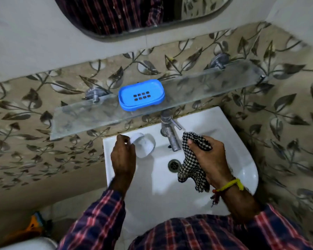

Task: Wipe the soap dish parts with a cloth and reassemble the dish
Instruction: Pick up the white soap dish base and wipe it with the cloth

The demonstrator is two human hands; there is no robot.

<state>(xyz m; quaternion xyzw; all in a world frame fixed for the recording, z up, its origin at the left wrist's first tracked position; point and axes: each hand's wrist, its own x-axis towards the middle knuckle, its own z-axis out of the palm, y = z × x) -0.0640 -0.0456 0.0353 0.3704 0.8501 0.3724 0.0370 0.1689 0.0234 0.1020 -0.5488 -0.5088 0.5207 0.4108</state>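
Note:
A blue soap dish (141,94) with a slotted insert stands on the glass shelf (215,87) above the basin. A white bar of soap (145,144) rests on the basin's left back ledge. My left hand (122,156) reaches to the soap, fingertips touching its left end. My right hand (209,157) hovers over the bowl to the right of the tap, closed around a black-and-white checked cloth (190,170) that hangs down from my fist.
A white washbasin (242,159) with a drain (173,165) sits below me. A metal tap (169,131) rises at its back centre between my hands. Leaf-patterned tiles cover the wall, and a mirror (134,13) hangs above.

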